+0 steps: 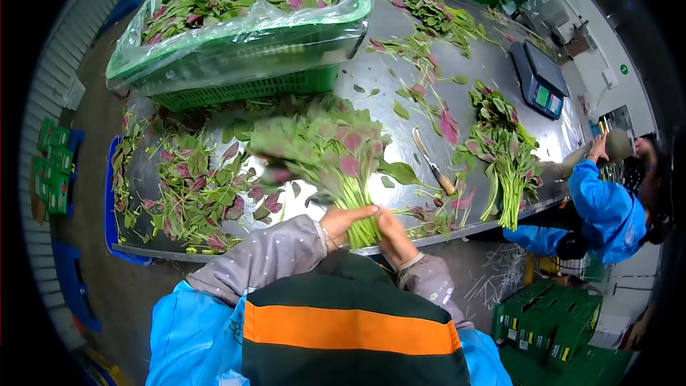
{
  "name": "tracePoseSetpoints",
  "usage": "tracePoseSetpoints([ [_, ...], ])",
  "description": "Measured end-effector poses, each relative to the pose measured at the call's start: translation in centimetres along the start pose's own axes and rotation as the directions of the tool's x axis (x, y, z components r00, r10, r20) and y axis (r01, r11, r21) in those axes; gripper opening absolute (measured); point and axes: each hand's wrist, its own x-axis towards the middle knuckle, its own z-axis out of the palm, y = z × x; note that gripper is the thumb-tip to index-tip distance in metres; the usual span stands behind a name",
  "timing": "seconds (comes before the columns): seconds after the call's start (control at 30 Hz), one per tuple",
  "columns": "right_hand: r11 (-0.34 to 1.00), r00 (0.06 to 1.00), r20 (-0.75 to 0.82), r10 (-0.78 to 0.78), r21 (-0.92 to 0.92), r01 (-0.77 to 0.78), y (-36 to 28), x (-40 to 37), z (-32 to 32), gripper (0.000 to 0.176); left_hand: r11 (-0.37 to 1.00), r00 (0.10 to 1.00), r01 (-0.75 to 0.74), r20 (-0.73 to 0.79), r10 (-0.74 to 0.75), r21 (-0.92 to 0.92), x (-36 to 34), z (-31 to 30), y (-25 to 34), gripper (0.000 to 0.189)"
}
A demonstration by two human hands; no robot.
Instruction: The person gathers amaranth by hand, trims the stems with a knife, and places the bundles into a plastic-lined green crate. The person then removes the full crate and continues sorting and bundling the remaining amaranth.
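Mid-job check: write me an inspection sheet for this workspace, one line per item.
Surface: metal table, strewn with loose leaves.
Work items: held bunch, leaves motion-blurred; second bunch lying to its right.
Clutter: wooden-handled knife lying between the bunches.
Hands: left hand and right hand both around the held bunch's stems.
Cables: nothing seen.
Surroundings: lined green crate heaped with leaves; scale, digits unreadable; co-worker at right; stacked crates, lower right.

Scale and crate on the surface

The crate (246, 86) sits far left on the surface (457, 93), the scale (541, 80) far right (the knife (434, 163) lies between).
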Motion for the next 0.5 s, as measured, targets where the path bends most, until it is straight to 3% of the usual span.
tracePoseSetpoints([
  [0.1,0.970,0.959,0.157,0.235,0.024,-0.242,0.7,-0.4,1.8,0.049,0.906,0.983,0.177,-0.109,-0.146,0.385,-1.1,0.2,1.4,0.031],
  [0.13,0.968,0.967,0.122,0.225,0.086,-0.237,0.5,-0.5,2.2,0.044,0.910,0.996,0.048,-0.086,-0.014,0.412,-1.1,0.4,0.9,0.033],
  [0.23,0.982,0.967,0.185,0.174,-0.105,-0.156,1.0,0.1,1.0,0.039,0.826,0.998,-0.042,-0.007,0.055,0.563,-0.4,-0.5,0.3,0.037],
  [0.27,0.965,0.967,0.131,0.217,-0.177,-0.192,0.2,-0.2,1.5,0.033,0.735,0.990,-0.138,0.065,0.127,0.664,-0.3,-0.6,0.5,0.038],
  [0.37,0.975,0.948,0.234,0.216,-0.103,-0.196,0.3,0.6,2.3,0.031,0.696,0.956,-0.290,0.170,0.238,0.657,-0.1,-0.6,0.7,0.036],
  [0.43,0.993,0.973,0.201,0.114,-0.063,-0.103,-0.2,0.8,3.0,0.029,0.797,0.990,-0.108,0.139,0.031,0.594,-1.5,0.2,2.9,0.035],
  [0.47,0.998,0.981,0.181,0.062,-0.042,-0.056,-0.8,0.7,3.5,0.028,0.825,0.975,-0.202,0.190,0.118,0.528,-1.9,-0.5,2.9,0.034],
  [0.5,0.989,0.992,0.121,-0.029,-0.137,0.045,-2.1,0.4,4.1,0.028,0.839,0.950,-0.296,0.236,0.206,0.457,-2.3,-1.3,2.9,0.034],
])
